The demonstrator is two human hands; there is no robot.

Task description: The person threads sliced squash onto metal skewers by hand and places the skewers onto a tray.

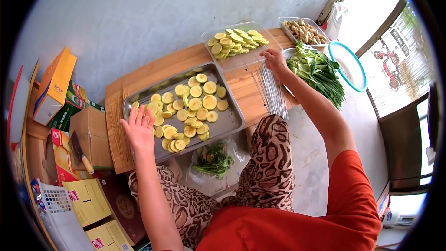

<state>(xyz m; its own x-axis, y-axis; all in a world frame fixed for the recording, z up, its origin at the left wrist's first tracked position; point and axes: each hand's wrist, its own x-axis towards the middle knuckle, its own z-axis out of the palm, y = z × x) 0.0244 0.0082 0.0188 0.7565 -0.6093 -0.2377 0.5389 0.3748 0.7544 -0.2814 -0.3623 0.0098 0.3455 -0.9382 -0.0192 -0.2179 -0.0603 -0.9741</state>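
"Metal skewers (271,88): location?"

"Surface (240,83), beside the tray (226,123) of slices (209,102). Right fingers (268,53): curled, grip unclear; left fingers (140,117): released."

"Risk?"

"Ends at the edge; a knee (275,130) knock could scatter them."

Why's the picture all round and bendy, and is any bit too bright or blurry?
Head view: black, curved corners and a bowed wooden table, probably from a very wide lens; head view: glare turns part of the window plain white; head view: the open left hand looks fairly clear, but the thin metal sticks blend together.
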